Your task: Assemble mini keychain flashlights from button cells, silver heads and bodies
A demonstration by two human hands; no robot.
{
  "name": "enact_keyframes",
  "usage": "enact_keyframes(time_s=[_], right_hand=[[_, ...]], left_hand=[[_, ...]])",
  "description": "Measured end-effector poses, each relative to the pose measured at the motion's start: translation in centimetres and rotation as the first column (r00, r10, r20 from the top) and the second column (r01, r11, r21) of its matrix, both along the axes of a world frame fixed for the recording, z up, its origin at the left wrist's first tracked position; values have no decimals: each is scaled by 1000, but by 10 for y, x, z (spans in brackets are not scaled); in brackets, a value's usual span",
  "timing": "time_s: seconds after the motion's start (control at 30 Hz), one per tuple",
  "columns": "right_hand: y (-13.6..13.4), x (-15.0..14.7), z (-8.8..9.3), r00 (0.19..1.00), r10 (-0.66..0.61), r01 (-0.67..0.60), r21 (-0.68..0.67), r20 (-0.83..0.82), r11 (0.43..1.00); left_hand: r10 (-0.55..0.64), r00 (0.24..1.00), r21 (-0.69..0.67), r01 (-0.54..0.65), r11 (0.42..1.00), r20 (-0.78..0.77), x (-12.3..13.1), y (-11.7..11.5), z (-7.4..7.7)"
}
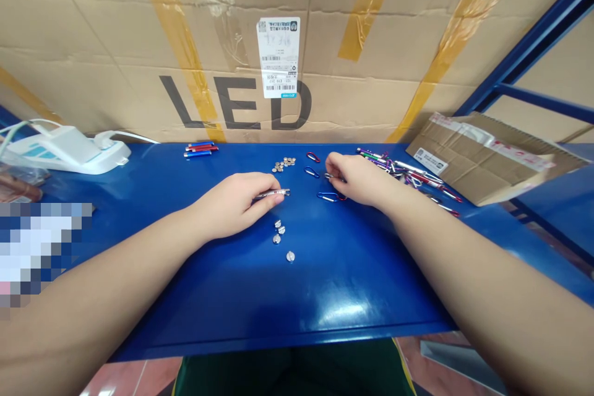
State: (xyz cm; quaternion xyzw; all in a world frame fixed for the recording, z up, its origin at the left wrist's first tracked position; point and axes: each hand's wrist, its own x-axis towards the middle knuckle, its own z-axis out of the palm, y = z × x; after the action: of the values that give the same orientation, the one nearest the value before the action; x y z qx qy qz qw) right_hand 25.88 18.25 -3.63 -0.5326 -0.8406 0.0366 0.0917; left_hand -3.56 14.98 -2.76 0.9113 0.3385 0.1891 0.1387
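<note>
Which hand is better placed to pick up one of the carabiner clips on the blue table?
Probably the right hand: it rests right beside the carabiner clips, while the left hand is farther off and holding a slim metal tube.

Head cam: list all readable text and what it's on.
"LED": large black letters on the cardboard carton.
Barcode label on the carton: barcodes and small print, too small to read.
White label on the taped cardboard box: print too small to read.
</note>
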Motion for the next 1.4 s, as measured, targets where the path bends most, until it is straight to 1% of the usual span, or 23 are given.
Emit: enact_keyframes(time_s=[0.07, 0.1, 0.13, 0.17, 0.23, 0.3, 0.37, 0.4, 0.47, 0.53, 0.7, 0.77, 0.87, 1.0, 1.07, 1.1, 1.13, 1.17, 1.23, 1.27, 1.3, 1.33, 1.4], right_hand=[[-3, -1, 0, 988, -21, 23, 10, -153, 1000], [-5, -3, 0, 961, -28, 29, 0, -274, 1000], [-7, -5, 0, 909, -37, 26, -31, -416, 999], [-11, -9, 0, 828, -51, 5, -84, -558, 996], [-19, -20, 0, 634, -92, -105, -203, -768, 974], [-29, -33, 0, 502, -91, -237, -238, -860, 942], [-38, -46, 0, 432, -62, -305, -211, -900, 929], [-42, -51, -1, 413, -53, -322, -200, -909, 925], [-48, -58, -1, 398, -37, -337, -183, -917, 924], [-52, -60, -1, 402, -7, -339, -156, -916, 928], [-57, -57, 1, 474, 99, -305, -58, -875, 950], [-58, -57, 2, 496, 103, -291, -53, -862, 955], [-60, -58, 2, 504, 97, -282, -57, -858, 958], [-61, -59, 2, 470, 129, -308, -25, -873, 951], [-59, -59, 3, 425, 71, -339, -86, -902, 937], [-58, -58, 4, 405, 9, -362, -151, -914, 920], [-56, -57, 5, 394, -69, -396, -237, -916, 887], [-54, -55, 5, 397, -153, -441, -335, -905, 833], [-51, -51, 6, 430, -291, -539, -502, -854, 676], [-50, -50, 6, 441, -339, -581, -552, -831, 598], [-50, -49, 6, 437, -379, -616, -579, -816, 535], [-50, -48, 6, 418, -416, -643, -586, -808, 492], [-51, -48, 5, 362, -485, -682, -581, -796, 444]], left_hand=[[14, 1000, -11, -14, 1000, 24, 0, 0, 0], [27, 999, -21, -26, 999, 40, 1, 0, -1], [39, 997, -33, -37, 999, 59, 1, -1, -1], [48, 996, -47, -44, 998, 79, 2, -1, -2], [46, 992, -81, -36, 996, 117, 4, -3, -3], [28, 987, -119, -9, 993, 156, 8, -5, -4], [16, 980, -160, 17, 987, 198, 12, -8, -4], [13, 976, -180, 27, 983, 219, 13, -9, -4], [8, 966, -199, 44, 979, 257, 15, -11, -3], [-2, 957, -163, 52, 985, 291, 16, -11, -3], [-40, 939, 74, 16, 997, 342, 13, -10, -3], [-78, 938, 149, 29, 988, 336, 13, -9, -3], [-140, 939, 251, 60, 966, 314, 12, -9, -1], [-164, 945, 327, 67, 943, 281, 11, -10, 0], [-168, 950, 345, 69, 936, 264, 9, -10, -1], [-170, 952, 350, 72, 934, 256, 8, -10, -1], [-175, 952, 353, 78, 932, 250, 7, -10, -1], [-182, 952, 354, 86, 931, 246, 6, -9, -1], [-197, 951, 351, 105, 931, 238, 4, -9, -2], [-203, 950, 347, 113, 931, 236, 4, -8, -2], [-209, 948, 345, 118, 931, 239, 3, -8, -1], [-212, 946, 343, 121, 932, 244, 3, -8, -1], [-217, 941, 348, 118, 930, 260, 2, -8, 0]])
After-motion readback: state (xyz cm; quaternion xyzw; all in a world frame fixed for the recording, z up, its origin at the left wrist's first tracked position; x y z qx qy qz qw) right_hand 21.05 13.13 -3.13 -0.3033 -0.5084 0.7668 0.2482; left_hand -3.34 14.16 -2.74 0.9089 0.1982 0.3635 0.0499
